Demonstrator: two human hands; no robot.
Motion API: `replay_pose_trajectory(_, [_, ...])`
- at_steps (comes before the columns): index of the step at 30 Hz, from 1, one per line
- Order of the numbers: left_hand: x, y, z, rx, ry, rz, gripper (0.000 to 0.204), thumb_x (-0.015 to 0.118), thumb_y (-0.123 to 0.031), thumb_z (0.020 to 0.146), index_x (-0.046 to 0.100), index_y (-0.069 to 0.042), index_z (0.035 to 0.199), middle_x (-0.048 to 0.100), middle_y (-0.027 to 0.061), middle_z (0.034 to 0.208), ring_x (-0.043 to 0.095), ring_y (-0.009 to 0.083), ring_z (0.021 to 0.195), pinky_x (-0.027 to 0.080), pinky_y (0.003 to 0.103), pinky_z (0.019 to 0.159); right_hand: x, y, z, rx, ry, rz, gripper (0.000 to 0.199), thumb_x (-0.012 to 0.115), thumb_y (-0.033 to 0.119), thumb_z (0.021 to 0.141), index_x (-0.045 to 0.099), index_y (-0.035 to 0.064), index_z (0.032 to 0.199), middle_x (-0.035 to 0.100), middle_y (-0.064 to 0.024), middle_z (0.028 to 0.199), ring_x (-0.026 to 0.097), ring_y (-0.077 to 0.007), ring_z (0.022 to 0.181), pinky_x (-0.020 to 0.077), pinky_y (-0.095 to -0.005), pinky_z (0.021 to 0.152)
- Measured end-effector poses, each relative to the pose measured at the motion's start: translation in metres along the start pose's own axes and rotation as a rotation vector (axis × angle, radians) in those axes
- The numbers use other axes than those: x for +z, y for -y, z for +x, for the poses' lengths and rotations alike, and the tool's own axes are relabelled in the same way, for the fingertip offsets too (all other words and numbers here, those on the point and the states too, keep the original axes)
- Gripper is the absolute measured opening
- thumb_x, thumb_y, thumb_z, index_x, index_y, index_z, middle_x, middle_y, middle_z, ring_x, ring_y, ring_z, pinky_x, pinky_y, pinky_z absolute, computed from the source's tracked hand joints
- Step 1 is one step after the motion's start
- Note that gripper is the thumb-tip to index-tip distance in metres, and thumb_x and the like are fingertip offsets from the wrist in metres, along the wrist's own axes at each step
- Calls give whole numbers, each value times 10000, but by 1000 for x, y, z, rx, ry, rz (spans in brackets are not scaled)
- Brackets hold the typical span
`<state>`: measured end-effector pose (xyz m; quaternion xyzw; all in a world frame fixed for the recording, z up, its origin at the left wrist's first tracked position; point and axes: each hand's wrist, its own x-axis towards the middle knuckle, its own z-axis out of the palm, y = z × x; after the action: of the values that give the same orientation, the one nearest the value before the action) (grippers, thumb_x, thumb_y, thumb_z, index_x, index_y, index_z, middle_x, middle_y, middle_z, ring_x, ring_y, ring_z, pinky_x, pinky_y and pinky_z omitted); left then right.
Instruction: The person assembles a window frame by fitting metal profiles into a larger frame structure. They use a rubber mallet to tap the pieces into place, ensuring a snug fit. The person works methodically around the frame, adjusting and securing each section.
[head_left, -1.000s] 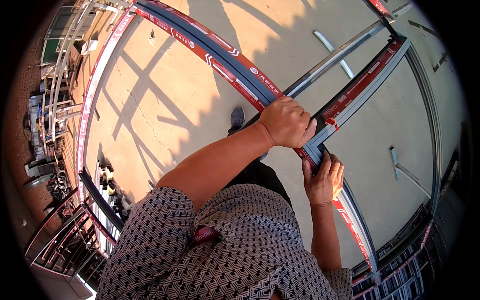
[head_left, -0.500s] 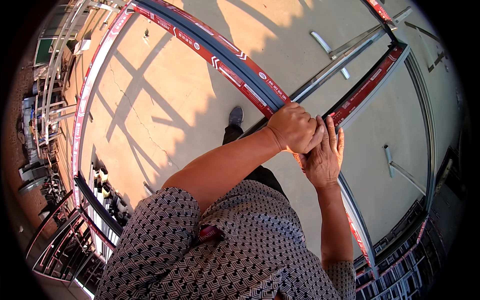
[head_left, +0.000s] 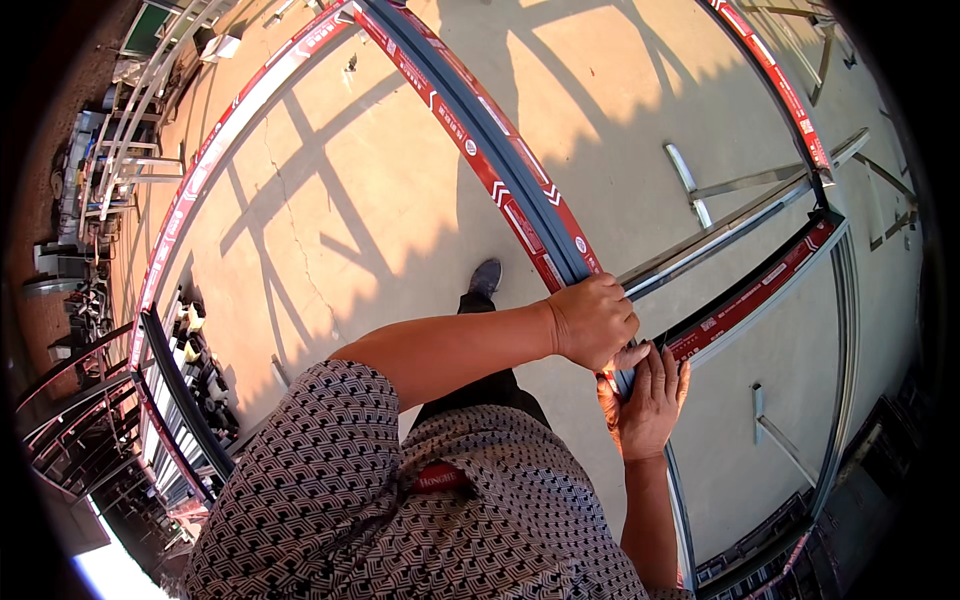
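Observation:
A large metal window frame (head_left: 535,215), dark grey with red printed protective film along its bars, lies before me. At the joint where its long middle bar meets a red-filmed crossbar (head_left: 750,300), my left hand (head_left: 595,318) is closed in a fist on top of the bar. Whatever is inside that fist is hidden. Just nearer to me, my right hand (head_left: 648,405) straddles the bar, thumb on its left side and straight fingers on its right. The left thumb reaches over to the right fingertips. Both hands cover the joint itself.
Under the frame runs a silvery metal support bar (head_left: 715,238), with more metal legs (head_left: 690,185) on the concrete floor. Stacked dark profiles (head_left: 195,370) stand at the left, and a metal rack (head_left: 130,150) at the far left. My shoe (head_left: 486,277) is beneath the frame.
The view has shifted, so frame and hands sit lower in the picture. Both hands stay at the same joint, the left still in a fist.

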<state>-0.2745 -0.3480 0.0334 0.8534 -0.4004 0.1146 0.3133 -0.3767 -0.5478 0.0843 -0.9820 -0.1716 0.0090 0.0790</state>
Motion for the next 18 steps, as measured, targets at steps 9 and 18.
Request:
replay_pose_trajectory(9, [-93,116,-1,-63,113,165,406,737,-426,883,693,-71,691,651,81,663,668,279,673,562,388,772,-1,2,-6,5,26,-28,730,724,528,961,645,-49,1403,647,-150,1470,561,-374,1409,287,-604,1280])
replay_pose_trajectory(18, [-93,123,-4,-36,19,145,297,742,-336,867,695,-54,791,707,87,780,721,276,758,591,392,750,-4,3,-1,14,38,-26,703,775,494,936,669,-48,1372,647,-132,1473,545,-346,1417,306,-600,1268])
